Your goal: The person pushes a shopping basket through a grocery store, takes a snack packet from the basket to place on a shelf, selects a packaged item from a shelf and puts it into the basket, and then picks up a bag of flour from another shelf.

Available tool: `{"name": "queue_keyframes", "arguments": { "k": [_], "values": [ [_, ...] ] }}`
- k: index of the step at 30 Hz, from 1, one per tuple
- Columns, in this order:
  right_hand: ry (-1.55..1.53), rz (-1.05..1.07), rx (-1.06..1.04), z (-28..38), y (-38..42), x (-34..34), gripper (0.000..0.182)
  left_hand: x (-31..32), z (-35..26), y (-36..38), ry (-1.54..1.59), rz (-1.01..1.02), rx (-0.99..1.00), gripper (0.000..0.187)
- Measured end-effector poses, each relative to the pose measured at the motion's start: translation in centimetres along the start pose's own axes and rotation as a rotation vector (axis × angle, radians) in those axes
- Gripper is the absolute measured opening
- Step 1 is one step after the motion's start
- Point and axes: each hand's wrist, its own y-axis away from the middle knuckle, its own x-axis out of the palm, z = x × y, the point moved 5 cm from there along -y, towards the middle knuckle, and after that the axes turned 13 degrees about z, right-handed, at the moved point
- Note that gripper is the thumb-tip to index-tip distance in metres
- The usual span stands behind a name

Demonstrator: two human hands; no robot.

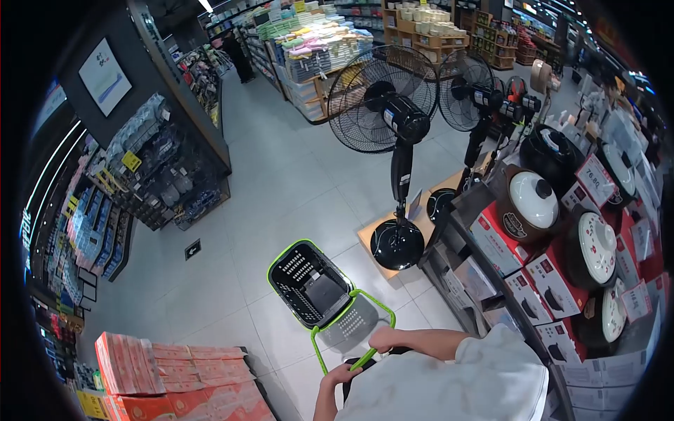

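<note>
White shirt [449, 382] lay nearest; before it, left hand [340, 375] and right hand [381, 339] had fingers curled around the green handle [364, 360]. Ahead of them, on the floor [281, 189], stood the basket [302, 265]: presumably light, stiff plastic, best gripped mid-handle.

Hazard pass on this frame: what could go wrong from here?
Swung right, the basket could bump the nearest fan, on a wooden platform beside it.
The shirt appears close to the boxes under the lidded pots; turning might knock something.
Both hands are on the green handle, so neither seems free to steady anything.
</note>
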Motion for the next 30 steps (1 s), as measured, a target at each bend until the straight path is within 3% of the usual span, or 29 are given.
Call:
{"name": "queue_keyframes", "arguments": {
  "k": [13,16,20,26,30],
  "values": [
    [0.155,-0.101,-0.068,-8.1,-8.4,-12.4,0.017,-13.9,2.7,-5.4,0.109,-0.156,0.131,0.054],
    [0.217,-0.059,-0.114,-9.7,-10.6,-16.3,0.016,-18.0,0.6,-3.5,0.138,-0.157,0.05,0.054],
    [0.27,0.009,-0.117,-10.9,-14.0,-21.2,0.016,-22.0,3.6,-4.6,0.239,-0.212,0.135,0.056],
    [0.3,0.116,-0.134,-12.1,-20.1,-27.2,0.02,-29.1,4.9,-3.5,0.087,-0.276,-0.061,0.055],
    [0.409,0.194,-0.126,-11.7,-22.5,-31.3,0.022,-32.7,5.7,-1.6,0.175,-0.248,-0.052,0.053]
  ]
}}
